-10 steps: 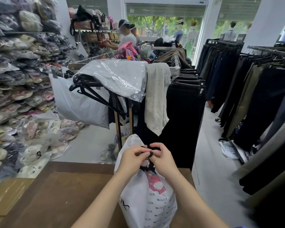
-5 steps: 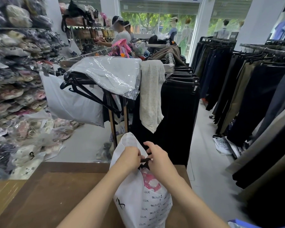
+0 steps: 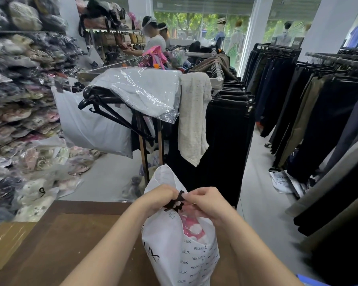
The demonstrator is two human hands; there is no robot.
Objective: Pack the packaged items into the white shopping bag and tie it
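Where the brown worktop (image 3: pixel 50 244) meets its far edge, the white shopping bag (image 3: pixel 174 250) stands upright, its printed side facing near and to the right. Both hands meet at the bag's mouth. The left hand (image 3: pixel 157 198) is curled into a closed grip, its fingers pinched on the black handles (image 3: pixel 175 202), which are bunched and twisted together between the two hands. The right hand (image 3: pixel 207 202) is likewise closed, fingertips pinching the same black handles from the right side. Touching one another at the knot, the hands sit just above the bag's open top. Inside the opening, a pink packaged item (image 3: pixel 191 226) with white spots shows below the right hand. A white flap of the bag rises behind the left hand, toward the far side.

Beyond the worktop stands a clothing rack (image 3: pixel 229 124) of dark garments, with a pale cloth (image 3: pixel 192 118) draped over its near end. Left of that cloth, a clear-wrapped grey garment (image 3: pixel 145 89) lies over black hangers (image 3: pixel 112 112), and a white plastic bag (image 3: pixel 91 124) hangs beneath them. Shelves of bagged footwear (image 3: pixel 19 96) fill the far left. Further racks of dark trousers (image 3: pixel 318 112) line the right. Two people (image 3: pixel 155 40) stand at the far end of the room.
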